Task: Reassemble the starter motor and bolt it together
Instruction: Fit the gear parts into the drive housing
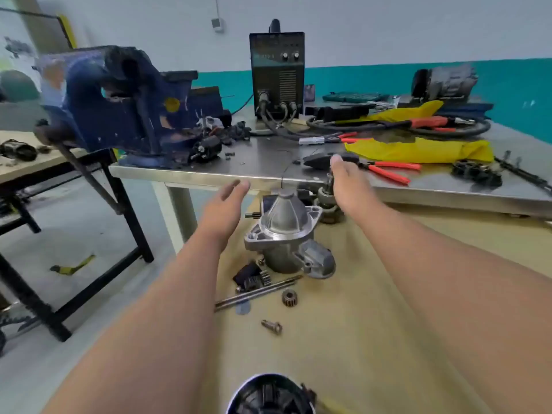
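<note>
Your left hand point(227, 201) is wide open, holding nothing, just left of the starter motor point(283, 231). Your right hand point(348, 186) has straight fingers, beside a small shaft part point(325, 201) far right. The motor stands upright on the table point(343, 339), with 2 long bolts point(257, 291) and 1 gear point(289, 297) on its near side.

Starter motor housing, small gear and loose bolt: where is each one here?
starter motor housing point(283, 222), head view, on its grey cone-shaped nose.
small gear point(289, 297), head view, on its toothed face.
loose bolt point(271, 326), head view, on its middle.
</note>
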The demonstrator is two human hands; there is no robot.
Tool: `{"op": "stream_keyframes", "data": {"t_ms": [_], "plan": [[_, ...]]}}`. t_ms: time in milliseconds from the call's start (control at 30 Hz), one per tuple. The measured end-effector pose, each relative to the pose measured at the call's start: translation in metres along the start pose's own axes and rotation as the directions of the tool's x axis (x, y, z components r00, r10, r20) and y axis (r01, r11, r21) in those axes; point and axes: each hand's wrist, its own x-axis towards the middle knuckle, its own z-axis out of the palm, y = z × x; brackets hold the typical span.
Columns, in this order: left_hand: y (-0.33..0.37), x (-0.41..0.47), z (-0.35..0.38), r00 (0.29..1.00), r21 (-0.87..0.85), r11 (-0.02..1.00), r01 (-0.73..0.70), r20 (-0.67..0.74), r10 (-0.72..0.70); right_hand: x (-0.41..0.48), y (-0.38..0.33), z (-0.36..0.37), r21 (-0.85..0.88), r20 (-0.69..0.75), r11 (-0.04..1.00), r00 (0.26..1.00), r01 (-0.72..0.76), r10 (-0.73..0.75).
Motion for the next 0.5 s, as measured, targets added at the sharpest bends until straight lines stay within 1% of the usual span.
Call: {"op": "stream_keyframes", "data": {"t_ms": [33,100,200,333,400,500], "plan": [[-0.001,0.011,0.009,0.999,0.010,1.000,-0.007,0.036,0.007,0.004,0.003,0.007,-0.012,-0.002,1.000,1.000,0.001,-0.001],[-0.002,0.028,0.025,0.995,0.105,0.994,-0.031,0.096,0.021,0.013,0.016,0.015,-0.060,-0.018,0.998,1.000,0.011,-0.012],[0.002,0.040,0.041,0.983,0.136,0.991,-0.010,0.183,-0.015,0.016,0.032,0.020,-0.043,-0.019,0.997,0.998,0.057,-0.058],[0.003,0.035,0.039,0.982,0.184,0.982,-0.037,0.190,0.001,0.009,0.030,0.015,0.012,-0.015,0.999,0.999,0.033,-0.033],[0.007,0.021,0.039,0.983,0.212,0.976,-0.054,0.185,0.014,-0.004,0.027,0.009,0.010,0.027,0.999,0.999,0.031,-0.031],[0.015,-0.017,0.044,0.984,0.189,0.982,-0.008,0.177,-0.026,-0.037,0.020,-0.003,0.019,0.112,0.999,0.993,0.032,-0.034]]}}
